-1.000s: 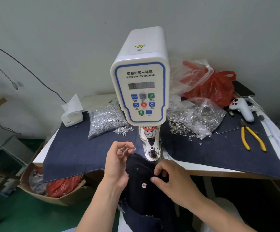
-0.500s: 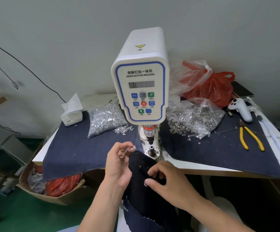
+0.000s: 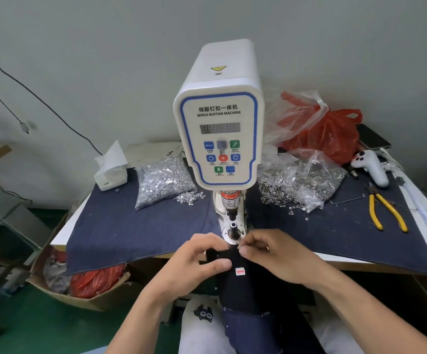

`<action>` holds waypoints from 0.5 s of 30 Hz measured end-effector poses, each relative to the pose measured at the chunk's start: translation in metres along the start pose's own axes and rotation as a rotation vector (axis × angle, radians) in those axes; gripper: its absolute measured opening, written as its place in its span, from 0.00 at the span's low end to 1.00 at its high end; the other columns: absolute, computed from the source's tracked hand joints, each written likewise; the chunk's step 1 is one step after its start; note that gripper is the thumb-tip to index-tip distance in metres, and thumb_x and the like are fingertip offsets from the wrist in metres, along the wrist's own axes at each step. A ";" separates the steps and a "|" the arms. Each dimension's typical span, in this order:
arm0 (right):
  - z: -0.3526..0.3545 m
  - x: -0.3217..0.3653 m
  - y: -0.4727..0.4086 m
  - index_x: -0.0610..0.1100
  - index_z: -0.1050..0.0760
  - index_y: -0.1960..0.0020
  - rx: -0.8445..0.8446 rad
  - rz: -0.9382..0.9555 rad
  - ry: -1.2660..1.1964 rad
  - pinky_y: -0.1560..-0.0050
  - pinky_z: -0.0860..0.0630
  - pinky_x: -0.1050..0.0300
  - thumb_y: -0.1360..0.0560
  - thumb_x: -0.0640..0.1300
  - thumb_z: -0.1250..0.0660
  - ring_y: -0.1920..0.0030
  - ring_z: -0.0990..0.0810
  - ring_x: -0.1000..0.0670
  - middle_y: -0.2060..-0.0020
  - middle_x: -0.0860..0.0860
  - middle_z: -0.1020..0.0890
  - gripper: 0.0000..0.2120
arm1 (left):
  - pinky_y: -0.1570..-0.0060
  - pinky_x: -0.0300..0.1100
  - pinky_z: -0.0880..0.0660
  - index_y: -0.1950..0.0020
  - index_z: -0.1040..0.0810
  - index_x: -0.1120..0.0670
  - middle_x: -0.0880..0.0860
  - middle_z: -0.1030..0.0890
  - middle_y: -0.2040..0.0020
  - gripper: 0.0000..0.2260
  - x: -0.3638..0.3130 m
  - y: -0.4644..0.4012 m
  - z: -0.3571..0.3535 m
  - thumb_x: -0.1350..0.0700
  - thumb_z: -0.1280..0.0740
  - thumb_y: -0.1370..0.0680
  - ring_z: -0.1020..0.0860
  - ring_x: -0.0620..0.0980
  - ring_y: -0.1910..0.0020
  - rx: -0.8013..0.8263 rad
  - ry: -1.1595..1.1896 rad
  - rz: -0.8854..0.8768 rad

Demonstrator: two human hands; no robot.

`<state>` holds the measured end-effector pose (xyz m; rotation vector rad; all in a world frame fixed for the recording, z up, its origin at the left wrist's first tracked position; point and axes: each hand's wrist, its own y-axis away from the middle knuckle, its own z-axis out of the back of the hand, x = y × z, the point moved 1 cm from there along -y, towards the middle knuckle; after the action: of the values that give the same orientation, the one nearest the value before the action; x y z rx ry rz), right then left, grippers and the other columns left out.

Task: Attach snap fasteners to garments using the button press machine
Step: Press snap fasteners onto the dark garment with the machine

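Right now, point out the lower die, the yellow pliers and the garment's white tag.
lower die (image 3: 233, 228), head view, metal post top
yellow pliers (image 3: 376, 213), head view, left handle
white tag (image 3: 240, 272), head view, centre

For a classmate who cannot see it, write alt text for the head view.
Two hands, left and right, pinch a dark garment just in front of the die of a white button machine. Bags of snaps and yellow pliers lie on the cloth-covered table.

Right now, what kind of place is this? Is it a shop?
Probably a small garment workshop, not a shop. A servo button machine stands on the table, bags of metal snaps lie beside it, and both hands hold a dark garment at its press.
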<state>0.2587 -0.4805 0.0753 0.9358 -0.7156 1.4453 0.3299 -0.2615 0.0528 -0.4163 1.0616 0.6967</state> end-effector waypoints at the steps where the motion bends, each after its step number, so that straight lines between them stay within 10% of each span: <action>1: 0.005 -0.001 -0.001 0.52 0.19 0.53 0.052 -0.015 0.057 0.51 0.26 0.64 0.19 0.50 0.31 0.57 0.20 0.61 0.58 0.55 0.15 0.05 | 0.31 0.49 0.31 0.51 0.17 0.43 0.44 0.16 0.44 0.07 0.001 0.001 -0.001 0.43 0.24 0.24 0.26 0.47 0.32 -0.032 0.053 -0.027; 7: 0.014 -0.005 -0.003 0.61 0.26 0.52 0.149 0.037 0.282 0.37 0.41 0.68 0.19 0.59 0.35 0.44 0.32 0.72 0.48 0.59 0.27 0.05 | 0.35 0.49 0.26 0.52 0.17 0.52 0.55 0.16 0.44 0.11 0.008 -0.003 -0.014 0.46 0.22 0.24 0.23 0.53 0.31 -0.160 0.465 -0.117; 15: -0.003 -0.032 -0.023 0.44 0.19 0.57 -0.088 -0.172 -0.522 0.57 0.27 0.58 0.18 0.46 0.32 0.60 0.24 0.51 0.62 0.48 0.19 0.10 | 0.50 0.45 0.24 0.51 0.20 0.47 0.46 0.17 0.55 0.09 0.016 -0.029 -0.012 0.42 0.32 0.20 0.21 0.44 0.55 -0.111 0.158 0.091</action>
<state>0.2795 -0.4918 0.0440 1.2904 -1.0416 1.0130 0.3472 -0.2843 0.0333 -0.5281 1.2003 0.8167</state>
